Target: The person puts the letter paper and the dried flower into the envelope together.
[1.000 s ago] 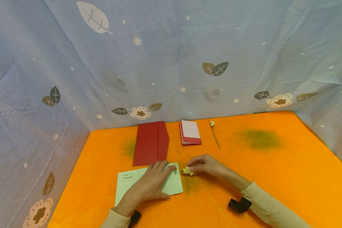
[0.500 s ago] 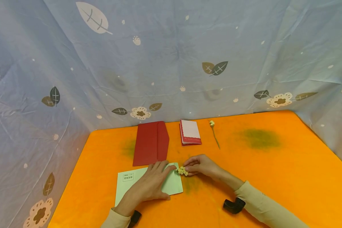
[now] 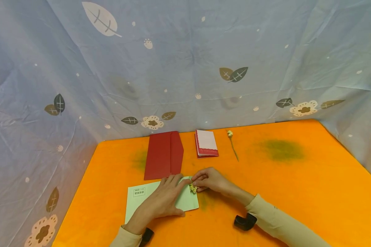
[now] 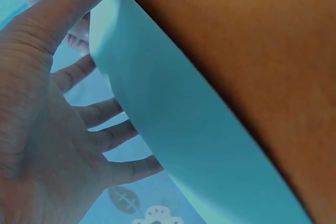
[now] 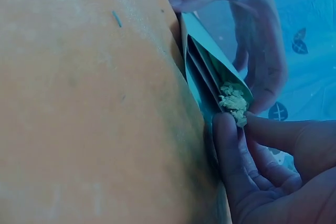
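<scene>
My left hand [image 3: 164, 199] lies across a pale green envelope [image 3: 186, 202], gripping it between thumb and fingers at opposite edges. In the right wrist view the envelope's end gapes, with several inner layers showing. A pale yellow dried flower [image 5: 233, 102] sits at this mouth, its head still outside and its stem hidden within. Close by the opening, my right hand [image 3: 211, 180] pinches the flower between thumb and fingers. The left wrist view shows the envelope bowed slightly in my left hand's grip.
A red envelope [image 3: 159, 156] lies behind the green one. Right of it are a small white-and-red folded card [image 3: 207, 140] and a single dried flower [image 3: 233, 145] on a stem. Orange cloth [image 3: 312, 192] covers the table; a blue patterned curtain [image 3: 179, 61] rises behind.
My right hand has moved left with the flower, sliding the stem into the green envelope until the head reaches the mouth. My left hand and the envelope have stayed put.
</scene>
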### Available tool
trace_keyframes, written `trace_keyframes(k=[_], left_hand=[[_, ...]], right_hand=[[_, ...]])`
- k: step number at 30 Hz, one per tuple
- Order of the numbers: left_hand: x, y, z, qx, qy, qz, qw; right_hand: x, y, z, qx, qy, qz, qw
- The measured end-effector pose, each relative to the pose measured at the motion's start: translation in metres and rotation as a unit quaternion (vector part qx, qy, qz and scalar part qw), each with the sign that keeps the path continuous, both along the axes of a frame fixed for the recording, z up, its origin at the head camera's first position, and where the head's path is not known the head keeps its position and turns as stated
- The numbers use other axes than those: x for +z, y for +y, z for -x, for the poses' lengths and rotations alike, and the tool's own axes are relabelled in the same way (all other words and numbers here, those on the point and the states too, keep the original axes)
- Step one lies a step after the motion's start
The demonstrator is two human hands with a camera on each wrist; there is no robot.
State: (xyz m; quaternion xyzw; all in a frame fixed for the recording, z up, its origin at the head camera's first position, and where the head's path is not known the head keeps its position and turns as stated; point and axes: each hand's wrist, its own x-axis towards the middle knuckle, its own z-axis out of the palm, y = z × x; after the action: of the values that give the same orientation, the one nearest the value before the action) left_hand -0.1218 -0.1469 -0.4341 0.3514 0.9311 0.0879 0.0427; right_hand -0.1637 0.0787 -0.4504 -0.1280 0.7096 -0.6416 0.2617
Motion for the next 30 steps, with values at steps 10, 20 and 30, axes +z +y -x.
trace_keyframes(k=[10,20,30], left_hand=[[0.000,0.001,0.000,0.000,-0.001,0.002,1.0000],[0.001,0.000,0.000,0.007,-0.012,0.002,0.9999],[-0.001,0.000,-0.001,0.006,-0.007,-0.004,1.0000]], right_hand=[[-0.001,0.019,-0.004,0.004,-0.034,0.054,0.9979],[0.007,0.037,-0.017,0.003,-0.138,0.099,0.9854],[0.000,0.025,-0.022,0.005,-0.148,0.130,0.9804]])
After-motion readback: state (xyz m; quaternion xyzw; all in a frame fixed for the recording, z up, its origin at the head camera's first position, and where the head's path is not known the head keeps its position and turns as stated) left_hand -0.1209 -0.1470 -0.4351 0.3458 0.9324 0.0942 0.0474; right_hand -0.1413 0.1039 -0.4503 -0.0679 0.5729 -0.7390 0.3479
